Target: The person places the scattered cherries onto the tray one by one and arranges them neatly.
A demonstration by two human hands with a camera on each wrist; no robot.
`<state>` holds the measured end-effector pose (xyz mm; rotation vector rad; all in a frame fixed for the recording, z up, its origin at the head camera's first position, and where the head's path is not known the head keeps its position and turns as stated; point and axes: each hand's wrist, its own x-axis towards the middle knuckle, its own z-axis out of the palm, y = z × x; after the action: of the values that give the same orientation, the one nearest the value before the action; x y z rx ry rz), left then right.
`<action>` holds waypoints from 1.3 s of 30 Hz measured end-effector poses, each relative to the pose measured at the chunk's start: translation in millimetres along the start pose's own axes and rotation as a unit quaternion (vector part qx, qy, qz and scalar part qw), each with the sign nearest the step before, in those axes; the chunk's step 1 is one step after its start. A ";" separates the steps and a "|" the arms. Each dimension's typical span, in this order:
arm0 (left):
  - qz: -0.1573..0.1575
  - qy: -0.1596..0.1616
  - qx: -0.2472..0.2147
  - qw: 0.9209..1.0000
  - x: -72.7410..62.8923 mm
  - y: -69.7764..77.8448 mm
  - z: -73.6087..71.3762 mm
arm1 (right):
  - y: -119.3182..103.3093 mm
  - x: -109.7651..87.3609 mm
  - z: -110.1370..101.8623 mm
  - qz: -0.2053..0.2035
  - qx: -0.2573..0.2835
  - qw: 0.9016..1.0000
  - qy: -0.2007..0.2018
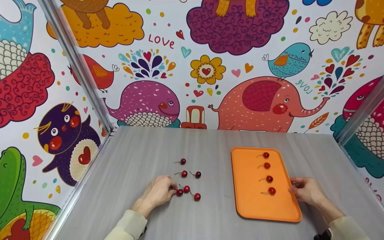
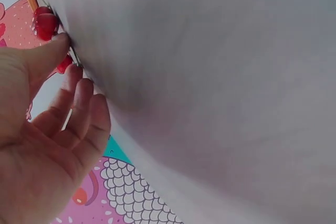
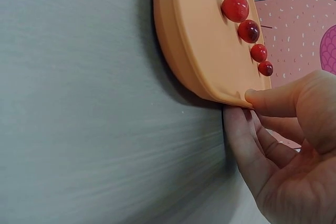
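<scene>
left hand (image 1: 158, 190) at the leftmost of six cherries (image 1: 179, 192) lying loose on the grey wood-grain table (image 1: 208, 216); thumb and fingertips just beside it, pinching or not: cannot tell. right hand (image 1: 308, 191), well apart from the left, clamped on the right rim of the orange tray (image 1: 252, 203), thumb on top, fingers below. within the tray, four cherries (image 1: 269, 179) in one column, stems pointing left. behind the table, a wall (image 1: 208, 95) printed with cartoon animals.

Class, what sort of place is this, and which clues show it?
Probably a small enclosed booth set up for tabletop work: cartoon-printed panels surround the space on several sides, metal posts stand at the back corners, and a grey table lies between them.
</scene>
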<state>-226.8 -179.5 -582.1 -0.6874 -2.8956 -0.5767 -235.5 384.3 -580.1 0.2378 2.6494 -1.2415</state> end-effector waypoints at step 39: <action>-0.011 -0.047 -0.040 0.998 1.4 1.4 -7.4 | 1.8 -3.6 1.4 -0.029 -0.005 1.000 0.010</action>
<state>-227.3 -180.6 -574.5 -0.7129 -2.9847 -0.6835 -231.4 384.1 -581.4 0.1746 2.6968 -1.2495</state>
